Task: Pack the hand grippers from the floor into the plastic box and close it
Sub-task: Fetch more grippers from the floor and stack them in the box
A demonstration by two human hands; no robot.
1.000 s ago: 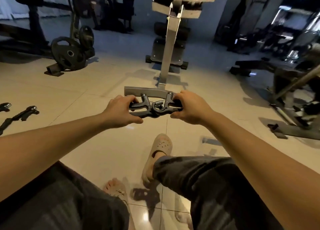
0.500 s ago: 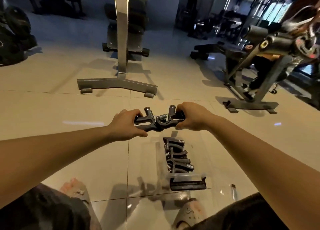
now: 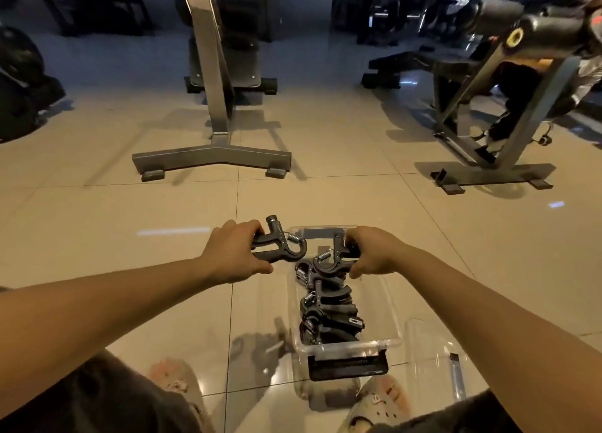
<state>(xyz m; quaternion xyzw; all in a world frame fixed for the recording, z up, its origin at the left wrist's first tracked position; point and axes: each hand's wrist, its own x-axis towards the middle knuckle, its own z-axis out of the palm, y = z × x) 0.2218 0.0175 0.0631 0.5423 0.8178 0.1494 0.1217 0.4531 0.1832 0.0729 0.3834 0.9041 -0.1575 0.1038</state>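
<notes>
My left hand grips one black hand gripper with a steel spring, held just left of the box's far end. My right hand grips a second black hand gripper, low over the far half of the clear plastic box. The box stands open on the tiled floor between my feet, with a black latch at its near end. Several more hand grippers lie in a row inside it. The clear lid lies on the floor right of the box.
A grey bench stand with a T-shaped base stands ahead on the floor. Another gym machine frame sits at the right. Dark weight plates are at the far left. My sandalled feet flank the box's near end.
The view swung right and down to the box. My two hands, which held the grippers pressed together, have moved apart; the right one has lowered its gripper over the box.
</notes>
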